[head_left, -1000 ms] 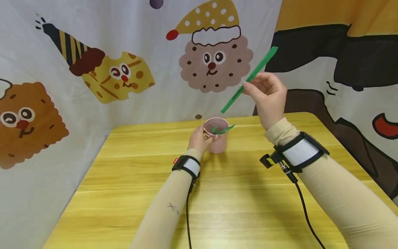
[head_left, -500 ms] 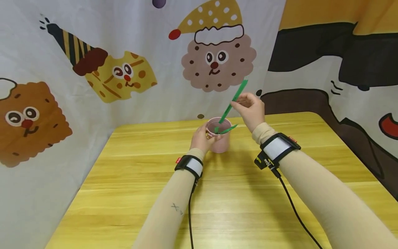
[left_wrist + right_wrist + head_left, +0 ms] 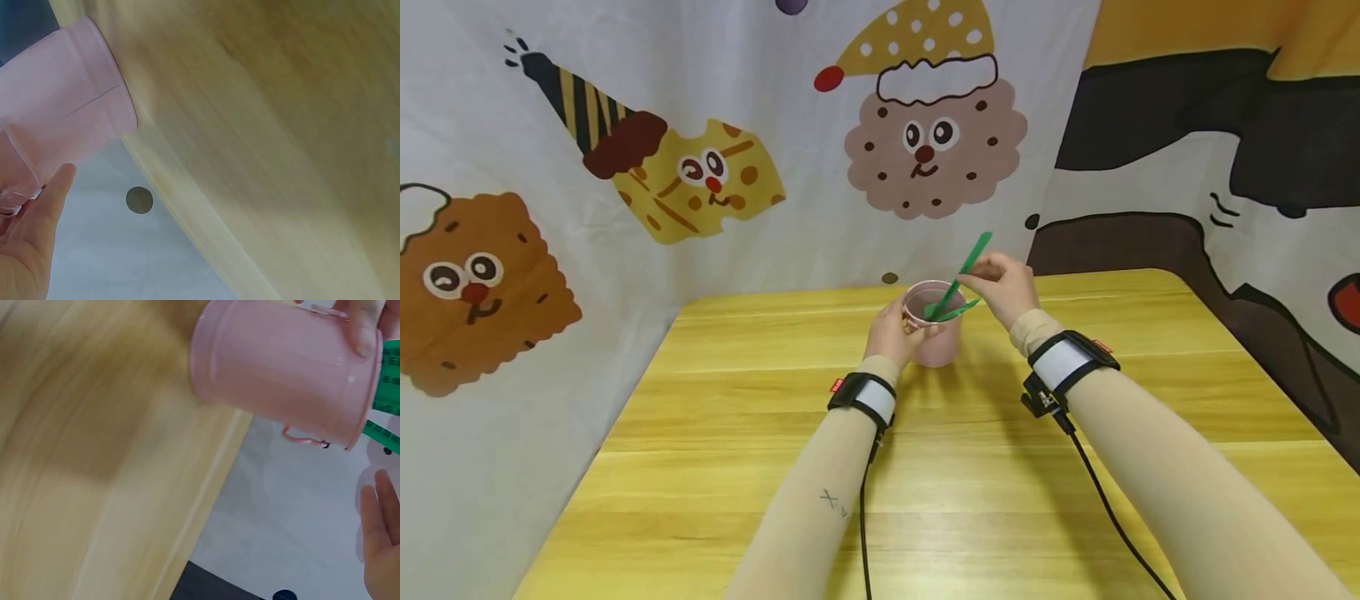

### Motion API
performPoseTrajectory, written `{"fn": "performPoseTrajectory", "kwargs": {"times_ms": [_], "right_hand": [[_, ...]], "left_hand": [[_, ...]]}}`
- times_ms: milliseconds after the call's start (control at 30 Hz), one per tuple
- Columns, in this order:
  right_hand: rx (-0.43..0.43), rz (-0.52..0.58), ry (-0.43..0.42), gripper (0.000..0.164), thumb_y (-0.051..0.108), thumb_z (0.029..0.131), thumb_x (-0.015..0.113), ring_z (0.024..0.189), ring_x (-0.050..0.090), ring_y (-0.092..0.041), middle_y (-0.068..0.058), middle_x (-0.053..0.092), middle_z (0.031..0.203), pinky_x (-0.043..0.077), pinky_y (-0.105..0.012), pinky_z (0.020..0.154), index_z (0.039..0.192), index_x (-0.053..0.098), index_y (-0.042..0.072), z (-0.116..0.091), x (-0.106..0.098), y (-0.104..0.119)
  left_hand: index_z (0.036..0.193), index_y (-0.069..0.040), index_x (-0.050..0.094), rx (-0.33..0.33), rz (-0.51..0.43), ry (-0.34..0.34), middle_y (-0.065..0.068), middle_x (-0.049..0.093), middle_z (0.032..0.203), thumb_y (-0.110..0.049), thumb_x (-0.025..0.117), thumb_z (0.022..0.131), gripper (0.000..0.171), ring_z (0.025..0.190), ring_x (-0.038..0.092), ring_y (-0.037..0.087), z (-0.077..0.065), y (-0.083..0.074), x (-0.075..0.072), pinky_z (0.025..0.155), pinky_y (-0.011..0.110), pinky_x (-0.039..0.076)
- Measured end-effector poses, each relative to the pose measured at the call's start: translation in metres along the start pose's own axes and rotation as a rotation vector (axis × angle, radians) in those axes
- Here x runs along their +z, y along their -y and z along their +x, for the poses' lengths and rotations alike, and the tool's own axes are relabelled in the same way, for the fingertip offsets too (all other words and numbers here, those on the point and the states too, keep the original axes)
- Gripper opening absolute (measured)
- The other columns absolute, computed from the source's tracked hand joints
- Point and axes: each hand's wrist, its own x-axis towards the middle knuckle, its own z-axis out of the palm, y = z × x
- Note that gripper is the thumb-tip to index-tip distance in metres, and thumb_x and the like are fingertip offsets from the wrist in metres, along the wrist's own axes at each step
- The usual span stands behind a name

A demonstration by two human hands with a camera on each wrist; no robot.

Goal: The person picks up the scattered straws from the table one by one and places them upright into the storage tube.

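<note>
A pink pail (image 3: 937, 346) stands on the wooden table with small loop handles on its side. My left hand (image 3: 891, 335) holds it at the rim, thumb over the near edge; its fingers (image 3: 47, 206) show beside the pail in the left wrist view. My right hand (image 3: 1003, 287) pinches a long green strip (image 3: 976, 252) about midway, its lower end inside the pail. Another green strip (image 3: 962, 309) leans out over the right rim. Black print shows on the green strips (image 3: 389, 378) in the right wrist view, where two right fingers (image 3: 373, 519) extend.
The wooden table (image 3: 760, 467) ends at a back edge just behind the pail. A cartoon-printed curtain (image 3: 820, 242) hangs behind it. Black cables (image 3: 1108, 500) run from the wrist cameras along both forearms.
My right hand has come down and left, bringing the green strip from the air above into the pail's mouth. My left hand keeps its hold on the pail.
</note>
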Motion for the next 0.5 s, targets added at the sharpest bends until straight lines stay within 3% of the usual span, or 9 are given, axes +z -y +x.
{"fn": "performPoseTrajectory", "kwargs": {"times_ms": [233, 500], "right_hand": [[0.013, -0.101, 0.106, 0.023, 0.019, 0.095, 0.068, 0.114, 0.065, -0.036, -0.020, 0.071, 0.117, 0.051, -0.050, 0.099, 0.108, 0.066, 0.001, -0.001, 0.000, -0.014], [0.021, -0.143, 0.142, 0.019, 0.013, 0.095, 0.065, 0.116, 0.062, -0.040, -0.023, 0.069, 0.119, 0.050, -0.054, 0.100, 0.110, 0.066, 0.001, -0.005, 0.002, -0.020]], "left_hand": [[0.150, -0.010, 0.042, 0.000, 0.013, 0.000, 0.016, 0.061, 0.132, -0.040, 0.079, 0.083, 0.082, 0.122, 0.059, 0.029, 0.000, 0.001, 0.000, 0.105, 0.041, 0.049], [0.150, -0.011, 0.042, 0.009, 0.017, -0.008, 0.014, 0.060, 0.136, -0.039, 0.080, 0.083, 0.082, 0.124, 0.059, 0.028, -0.001, 0.001, 0.002, 0.104, 0.040, 0.050]]}}
